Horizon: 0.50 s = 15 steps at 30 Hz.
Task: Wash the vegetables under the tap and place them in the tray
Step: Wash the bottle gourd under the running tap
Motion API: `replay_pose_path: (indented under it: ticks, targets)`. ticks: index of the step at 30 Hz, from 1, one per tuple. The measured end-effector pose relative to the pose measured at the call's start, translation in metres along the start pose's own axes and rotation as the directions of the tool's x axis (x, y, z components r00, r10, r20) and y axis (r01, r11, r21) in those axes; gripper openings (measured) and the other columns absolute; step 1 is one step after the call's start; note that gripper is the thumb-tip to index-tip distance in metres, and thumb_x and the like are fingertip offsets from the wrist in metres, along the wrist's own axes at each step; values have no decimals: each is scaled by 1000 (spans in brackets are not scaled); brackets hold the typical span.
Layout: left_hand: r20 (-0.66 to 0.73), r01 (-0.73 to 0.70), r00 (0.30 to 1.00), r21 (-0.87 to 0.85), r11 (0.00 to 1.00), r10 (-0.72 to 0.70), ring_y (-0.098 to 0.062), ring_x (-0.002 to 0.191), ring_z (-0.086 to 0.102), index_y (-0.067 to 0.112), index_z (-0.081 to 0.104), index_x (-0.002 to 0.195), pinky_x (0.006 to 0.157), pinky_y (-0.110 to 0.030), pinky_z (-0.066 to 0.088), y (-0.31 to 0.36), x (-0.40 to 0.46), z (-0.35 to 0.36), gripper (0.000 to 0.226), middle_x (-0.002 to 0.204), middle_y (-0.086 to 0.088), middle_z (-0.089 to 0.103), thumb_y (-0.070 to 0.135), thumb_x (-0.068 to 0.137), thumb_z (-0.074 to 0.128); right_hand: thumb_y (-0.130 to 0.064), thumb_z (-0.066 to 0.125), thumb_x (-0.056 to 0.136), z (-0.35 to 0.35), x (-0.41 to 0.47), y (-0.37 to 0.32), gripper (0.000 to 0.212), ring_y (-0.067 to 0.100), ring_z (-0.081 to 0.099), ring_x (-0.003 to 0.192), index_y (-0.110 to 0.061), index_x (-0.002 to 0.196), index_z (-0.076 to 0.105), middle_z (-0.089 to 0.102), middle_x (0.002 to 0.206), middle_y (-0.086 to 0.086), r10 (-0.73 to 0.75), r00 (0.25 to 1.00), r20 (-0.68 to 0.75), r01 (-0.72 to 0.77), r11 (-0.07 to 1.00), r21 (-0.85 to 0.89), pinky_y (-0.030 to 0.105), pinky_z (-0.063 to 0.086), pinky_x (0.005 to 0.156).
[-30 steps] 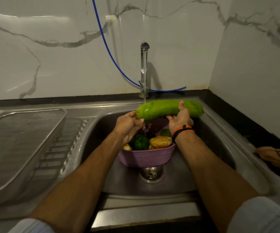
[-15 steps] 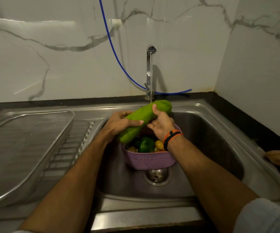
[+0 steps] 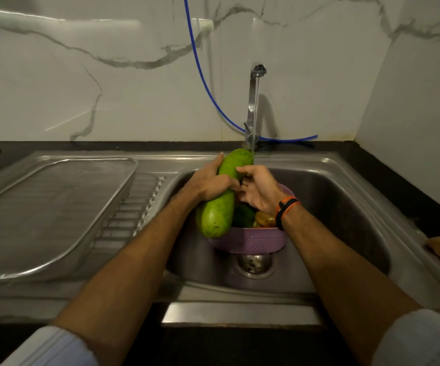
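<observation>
Brushed steel sink (image 3: 345, 180), glossy gourd (image 3: 220, 215)

One long green gourd (image 3: 217, 210). One purple basket (image 3: 253, 243) at 6 o'clock of the one tap (image 3: 253, 107). One mesh tray (image 3: 42, 215) at 9 o'clock. One blue hose (image 3: 203, 75). One sink drain (image 3: 253, 262). Two hands: left hand (image 3: 211, 183), right hand (image 3: 260, 191). One orange-black wristband (image 3: 285, 210). Basket contents partly hidden, count unclear.

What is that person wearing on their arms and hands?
The left hand and right hand are bare, with no gloves or rings visible. A black and orange wristband sits on the right wrist. Both forearms are bare, with pale light-coloured sleeves pushed up near the elbows.
</observation>
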<state>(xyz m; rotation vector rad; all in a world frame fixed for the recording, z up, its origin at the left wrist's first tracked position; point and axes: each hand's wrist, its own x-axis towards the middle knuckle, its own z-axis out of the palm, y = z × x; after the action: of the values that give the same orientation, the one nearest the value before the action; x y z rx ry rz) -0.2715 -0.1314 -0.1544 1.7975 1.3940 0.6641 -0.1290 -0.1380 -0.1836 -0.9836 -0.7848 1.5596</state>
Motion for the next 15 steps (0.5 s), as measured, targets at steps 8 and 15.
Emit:
replay_pose_path:
  ticks: [8,15]
  targets:
    - [-231,180,964,208,961,-131,-31,127,53,29,43,148,96,-32,44,-17,-54,-34,80,142,-12,54,27,76,77,-17,53,87,35,-19,36,38,31,60,109,-15,123,64,66,120,14,-36,977,209,209,-9,-978,29,45,83]
    - [-206,207,962,129,970,-178,-31,117,58,30,47,144,96,-33,50,-18,-63,-31,83,134,-7,58,31,68,80,-20,62,87,36,-27,45,34,35,56,116,-3,116,55,58,127,21,37,982,185,188,-214,-959,32,44,82]
